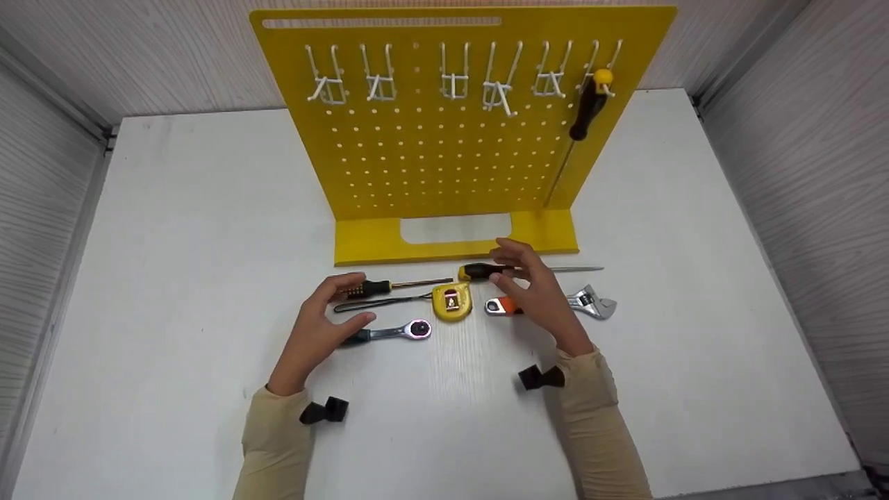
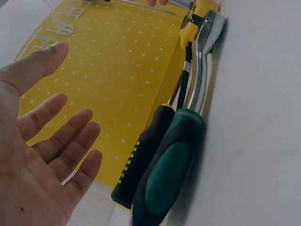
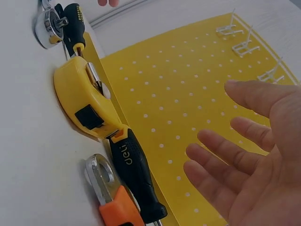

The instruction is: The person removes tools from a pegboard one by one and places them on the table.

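My left hand hovers with spread, loosely bent fingers over the handles of a ratchet wrench and a short screwdriver. In the left wrist view, nothing lies against its palm, and the ratchet's green and black grip is to its right. My right hand is likewise held with parted fingers, above a black and yellow screwdriver and an adjustable wrench with an orange handle. Between the hands lies a yellow tape measure with a dark wrist strap. Part of each handle is hidden by the hands.
Behind the tools stands a yellow pegboard with a row of white hooks near its top. A long screwdriver hangs from the rightmost hook. The white table extends around the board, with panelled walls on the sides.
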A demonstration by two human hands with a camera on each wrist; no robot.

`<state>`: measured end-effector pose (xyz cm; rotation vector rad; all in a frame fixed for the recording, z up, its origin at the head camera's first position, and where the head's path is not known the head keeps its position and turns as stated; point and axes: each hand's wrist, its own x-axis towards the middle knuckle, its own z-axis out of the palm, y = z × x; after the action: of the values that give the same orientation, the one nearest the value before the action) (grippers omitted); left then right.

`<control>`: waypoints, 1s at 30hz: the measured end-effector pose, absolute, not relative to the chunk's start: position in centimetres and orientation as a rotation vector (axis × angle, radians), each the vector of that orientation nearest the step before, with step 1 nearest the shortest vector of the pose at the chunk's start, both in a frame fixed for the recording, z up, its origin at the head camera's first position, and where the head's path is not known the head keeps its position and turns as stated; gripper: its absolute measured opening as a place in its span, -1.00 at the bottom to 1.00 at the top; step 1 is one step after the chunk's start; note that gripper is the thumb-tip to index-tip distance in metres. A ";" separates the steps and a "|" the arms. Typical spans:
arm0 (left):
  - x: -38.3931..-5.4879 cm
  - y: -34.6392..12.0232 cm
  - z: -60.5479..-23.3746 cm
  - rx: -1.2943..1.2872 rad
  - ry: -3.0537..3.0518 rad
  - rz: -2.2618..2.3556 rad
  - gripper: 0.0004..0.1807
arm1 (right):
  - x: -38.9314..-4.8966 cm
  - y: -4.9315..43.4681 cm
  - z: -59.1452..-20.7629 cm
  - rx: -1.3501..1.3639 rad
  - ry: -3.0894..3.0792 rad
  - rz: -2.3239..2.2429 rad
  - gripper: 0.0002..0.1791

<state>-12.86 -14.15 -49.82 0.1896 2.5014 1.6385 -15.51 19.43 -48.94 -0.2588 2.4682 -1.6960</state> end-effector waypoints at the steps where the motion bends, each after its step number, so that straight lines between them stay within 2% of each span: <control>1: -13.0 -13.9 -49.7 0.192 2.492 1.648 -0.36 | -15.5 19.5 -48.9 -0.250 2.468 -1.708 -0.37; 22: -15.5 -8.9 -47.9 0.302 2.434 1.748 -0.34 | -16.8 21.8 -48.2 -0.136 2.456 -1.878 -0.29; 30: -16.1 -7.0 -46.4 0.418 2.414 1.830 -0.32 | -17.6 22.8 -48.0 -0.078 2.455 -1.938 -0.27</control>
<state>-16.12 -6.97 -46.36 0.4177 2.4143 1.8295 -17.59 22.84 -48.00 -0.0781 2.4548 -1.9378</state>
